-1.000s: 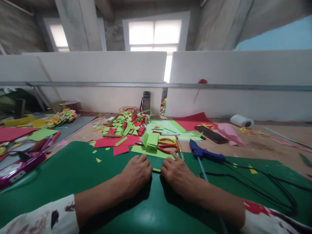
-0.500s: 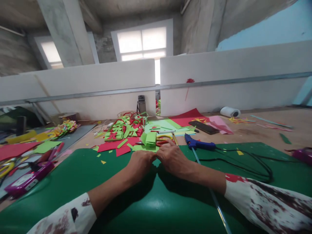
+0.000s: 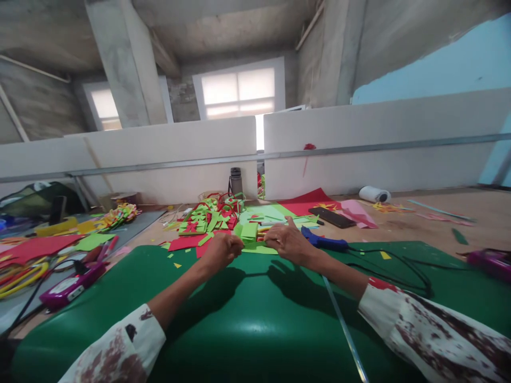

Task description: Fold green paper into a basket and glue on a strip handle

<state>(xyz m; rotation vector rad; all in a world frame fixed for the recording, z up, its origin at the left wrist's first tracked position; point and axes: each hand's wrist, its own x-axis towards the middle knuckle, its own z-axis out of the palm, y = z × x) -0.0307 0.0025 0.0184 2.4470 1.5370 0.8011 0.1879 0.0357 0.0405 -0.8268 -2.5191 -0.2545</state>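
My left hand (image 3: 222, 249) is closed in a loose fist at the far edge of the green mat (image 3: 247, 314), next to a folded light-green paper piece (image 3: 249, 232). My right hand (image 3: 288, 242) rests just right of that piece, fingers curled, index finger raised, over the red and yellow scissors (image 3: 263, 234). What either hand grips is hidden. A light-green sheet (image 3: 261, 248) lies between and under the hands. A blue glue gun (image 3: 324, 242) lies just right of my right hand.
A pile of red and green paper cut-outs (image 3: 205, 218) lies behind the hands, with a grey bottle (image 3: 236, 182) by the white partition. A purple device (image 3: 72, 286) and cables sit left. A black remote-like bar (image 3: 332, 217), pink paper and a white roll (image 3: 373, 194) lie right.
Both hands moved away from me across the green mat to the folded green paper and scissors. The camera tilted upward and the hands lifted off the mat.
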